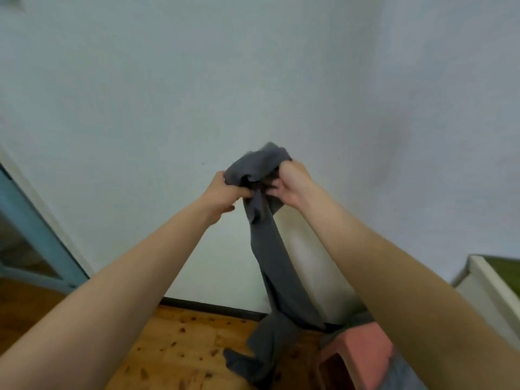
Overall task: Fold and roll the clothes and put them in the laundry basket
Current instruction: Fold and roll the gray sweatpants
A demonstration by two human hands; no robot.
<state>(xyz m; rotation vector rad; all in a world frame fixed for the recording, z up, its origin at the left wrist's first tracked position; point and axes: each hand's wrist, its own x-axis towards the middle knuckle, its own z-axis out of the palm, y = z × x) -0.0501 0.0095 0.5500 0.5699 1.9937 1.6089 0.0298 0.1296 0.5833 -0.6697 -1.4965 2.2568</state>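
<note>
A dark grey garment (277,271) hangs in front of me, bunched at the top and trailing down in a long strip to the wooden floor. My left hand (222,197) grips the bunched top from the left. My right hand (289,182) grips the same bunch from the right, close beside the left hand. Both arms are stretched forward and raised at about mid-height of the view. The garment's lower end lies crumpled on the floor. A pink basket (357,358) stands at the bottom right, partly behind my right forearm.
A pale wall (253,80) fills most of the view, with a dark skirting board (213,306) along the wooden floor (180,347). A blue-framed door (36,237) is at the left. A white ledge with a green surface (495,274) is at the right edge.
</note>
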